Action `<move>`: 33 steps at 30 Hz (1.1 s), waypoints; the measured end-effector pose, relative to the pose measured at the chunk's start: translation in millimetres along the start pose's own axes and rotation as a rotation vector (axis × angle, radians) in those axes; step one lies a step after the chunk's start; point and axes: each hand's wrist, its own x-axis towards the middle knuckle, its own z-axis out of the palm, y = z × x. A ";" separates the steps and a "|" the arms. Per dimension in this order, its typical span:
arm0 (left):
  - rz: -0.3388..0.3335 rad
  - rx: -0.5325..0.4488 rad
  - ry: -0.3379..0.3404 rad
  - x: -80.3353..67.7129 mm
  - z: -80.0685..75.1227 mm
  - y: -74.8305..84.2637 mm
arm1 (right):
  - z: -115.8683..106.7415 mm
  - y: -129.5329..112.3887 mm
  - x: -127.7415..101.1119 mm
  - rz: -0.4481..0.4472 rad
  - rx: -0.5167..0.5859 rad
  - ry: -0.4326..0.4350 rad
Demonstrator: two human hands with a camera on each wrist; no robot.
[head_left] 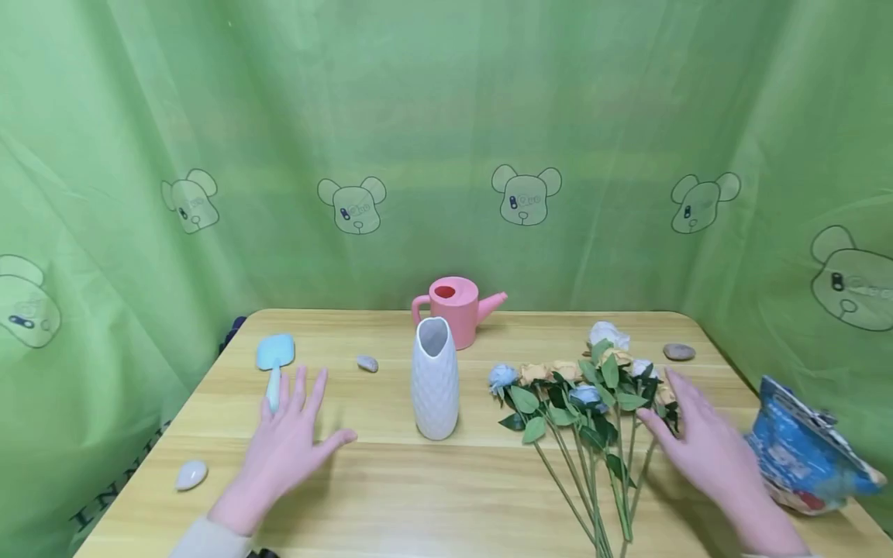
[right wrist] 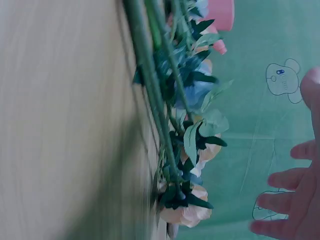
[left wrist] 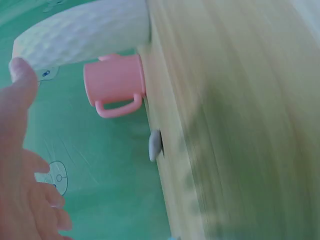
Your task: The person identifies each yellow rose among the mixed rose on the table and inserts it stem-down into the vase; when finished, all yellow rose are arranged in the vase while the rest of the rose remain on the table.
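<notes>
My left hand (head_left: 289, 446) hovers over the table's left side with fingers spread, holding nothing; a light blue toy shovel (head_left: 275, 356) lies just beyond it. My right hand (head_left: 715, 449) is raised beside the artificial flowers, its fingers extended and no object in its grasp. Those flowers (head_left: 593, 399), blue, peach and white on green stems, lie loosely together on the table. Between the hands stands a white textured vase (head_left: 436, 387), upright, its mouth bare of flowers. Behind it is a pink watering can (head_left: 456, 310), its spout pointing right.
A blue plastic bag (head_left: 802, 449) stands at the right edge. Grey stones (head_left: 367, 363) (head_left: 679, 352) lie towards the back, and a pale stone (head_left: 191, 474) at the front left. Green curtain (head_left: 446, 116) surrounds the wooden table (head_left: 391, 496).
</notes>
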 end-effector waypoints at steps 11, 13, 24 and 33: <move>-0.163 -0.743 0.022 23.6 13.8 31.6 | 12.1 2.4 1.7 0.294 0.648 -0.204; -0.173 -0.876 0.032 28.7 20.2 38.9 | 18.0 2.4 2.2 0.352 0.723 -0.263; -0.168 -1.191 0.038 45.5 27.4 80.6 | 34.7 -10.3 11.5 0.500 0.872 -0.320; -0.120 -1.220 0.047 65.1 57.2 91.4 | 41.7 -9.4 15.9 0.539 0.860 -0.327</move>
